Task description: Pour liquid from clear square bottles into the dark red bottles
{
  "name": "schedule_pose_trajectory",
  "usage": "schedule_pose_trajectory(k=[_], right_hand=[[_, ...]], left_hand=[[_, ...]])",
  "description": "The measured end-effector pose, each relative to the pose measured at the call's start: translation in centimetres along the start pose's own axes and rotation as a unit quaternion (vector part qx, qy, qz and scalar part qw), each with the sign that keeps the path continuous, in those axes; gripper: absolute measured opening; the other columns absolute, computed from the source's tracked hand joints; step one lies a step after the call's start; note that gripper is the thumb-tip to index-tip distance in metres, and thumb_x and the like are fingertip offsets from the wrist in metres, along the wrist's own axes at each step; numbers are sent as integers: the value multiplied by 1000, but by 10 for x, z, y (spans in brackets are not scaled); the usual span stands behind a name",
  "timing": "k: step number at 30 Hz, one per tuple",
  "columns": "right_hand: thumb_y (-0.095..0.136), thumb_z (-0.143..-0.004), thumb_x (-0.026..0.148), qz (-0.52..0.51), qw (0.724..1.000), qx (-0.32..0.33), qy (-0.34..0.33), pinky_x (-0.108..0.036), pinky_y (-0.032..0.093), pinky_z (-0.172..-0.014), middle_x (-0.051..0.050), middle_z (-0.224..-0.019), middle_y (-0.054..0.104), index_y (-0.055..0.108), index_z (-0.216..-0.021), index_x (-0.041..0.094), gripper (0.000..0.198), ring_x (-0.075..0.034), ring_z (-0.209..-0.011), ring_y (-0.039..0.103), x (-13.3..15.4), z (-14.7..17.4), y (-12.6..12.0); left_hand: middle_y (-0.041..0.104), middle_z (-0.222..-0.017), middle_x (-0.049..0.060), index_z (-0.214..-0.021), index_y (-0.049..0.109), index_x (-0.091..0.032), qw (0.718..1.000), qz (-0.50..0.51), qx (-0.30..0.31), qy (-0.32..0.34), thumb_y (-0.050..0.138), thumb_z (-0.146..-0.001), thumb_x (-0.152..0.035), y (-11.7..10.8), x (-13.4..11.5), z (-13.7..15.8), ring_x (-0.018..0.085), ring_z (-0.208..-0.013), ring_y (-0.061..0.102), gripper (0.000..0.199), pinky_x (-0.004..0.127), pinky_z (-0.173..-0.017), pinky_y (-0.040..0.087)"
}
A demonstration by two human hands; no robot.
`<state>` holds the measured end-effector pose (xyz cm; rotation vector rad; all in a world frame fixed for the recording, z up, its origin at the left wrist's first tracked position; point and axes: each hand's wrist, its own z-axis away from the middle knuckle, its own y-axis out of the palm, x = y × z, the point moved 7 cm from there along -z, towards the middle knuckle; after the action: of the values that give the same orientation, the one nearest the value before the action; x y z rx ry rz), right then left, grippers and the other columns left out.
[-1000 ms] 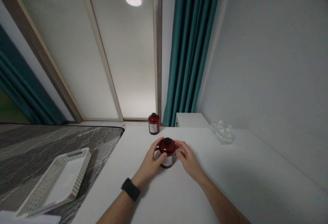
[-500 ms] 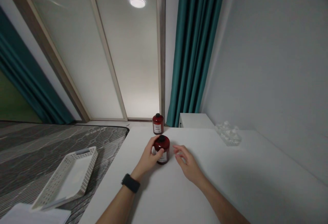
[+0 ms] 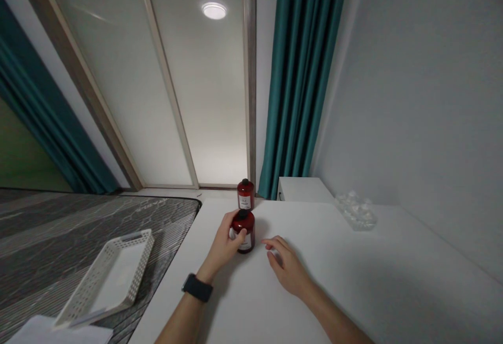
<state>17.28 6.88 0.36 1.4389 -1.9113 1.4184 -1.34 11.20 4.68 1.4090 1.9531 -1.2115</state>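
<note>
A dark red bottle (image 3: 248, 222) with a black cap and a white label is upright on the white table (image 3: 251, 302). My left hand (image 3: 226, 242), a black watch on its wrist, wraps round this bottle from the left, thumb across the front by the label. To the right of the bottle, apart from it, my right hand (image 3: 286, 268) hovers over the table with fingers loosely bent and nothing in them. Directly behind stands a second red bottle (image 3: 245, 191) of the same kind, its lower edge close to the first bottle's cap in view.
A clear plastic container (image 3: 357, 213) sits at the table's back right, by the wall. Left of the table, a white perforated basket (image 3: 110, 273) lies on a grey patterned surface, beside white sheets (image 3: 63, 332). Beyond the table's far edge is a white cabinet (image 3: 304, 189).
The held bottle has shifted slightly left with my left hand, in line with the bottle behind. My right hand has dropped a little lower. The camera view has tilted slightly.
</note>
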Motion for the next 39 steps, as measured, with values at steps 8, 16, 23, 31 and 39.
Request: schedule_pose_trajectory(k=[8, 16, 23, 31, 39], right_hand=[[47, -91, 10, 19, 1000, 1, 1, -35, 51, -88, -6, -98, 66, 66, -112, 23, 31, -22, -96, 63, -1, 5, 1], [44, -93, 10, 38, 999, 33, -6, -38, 50, -92, -6, -103, 66, 61, -120, 24, 35, -22, -100, 62, 10, 9, 12], [47, -89, 7, 27, 994, 106, -9, -39, 50, -99, -6, -116, 65, 57, -128, 28, 46, -22, -111, 60, 36, 9, 43], [48, -87, 15, -6, 999, 3, 38, -45, 50, -101, -8, -115, 60, 36, -147, 27, 61, -21, -104, 62, -25, -57, 35], [58, -81, 22, 11, 996, -45, 72, -42, 57, -85, -12, -122, 60, 31, -149, 23, 73, -23, -98, 63, -101, -139, 28]], left_hand=[[58, -128, 12, -131, 49, -19, 999, -48, 9, -11, 58, -85, -24, -12, 8, -8, 28, -121, 55, 46, 47, -106, 43], [62, -125, 12, -128, 52, -19, 997, -59, -3, -44, 60, -85, -25, -52, 42, -27, 27, -114, 60, 44, 44, -99, 49], [61, -126, 11, -127, 51, -18, 994, -39, -66, -75, 58, -87, -26, -80, 83, -51, 26, -117, 60, 42, 42, -102, 48], [62, -127, 12, -129, 53, -18, 991, -23, -88, -93, 61, -85, -27, -99, 121, -79, 27, -121, 58, 46, 47, -111, 40], [50, -144, 17, -150, 33, -20, 991, -17, -83, -106, 67, -82, -32, -102, 137, -68, 30, -134, 49, 77, 49, -115, 35]])
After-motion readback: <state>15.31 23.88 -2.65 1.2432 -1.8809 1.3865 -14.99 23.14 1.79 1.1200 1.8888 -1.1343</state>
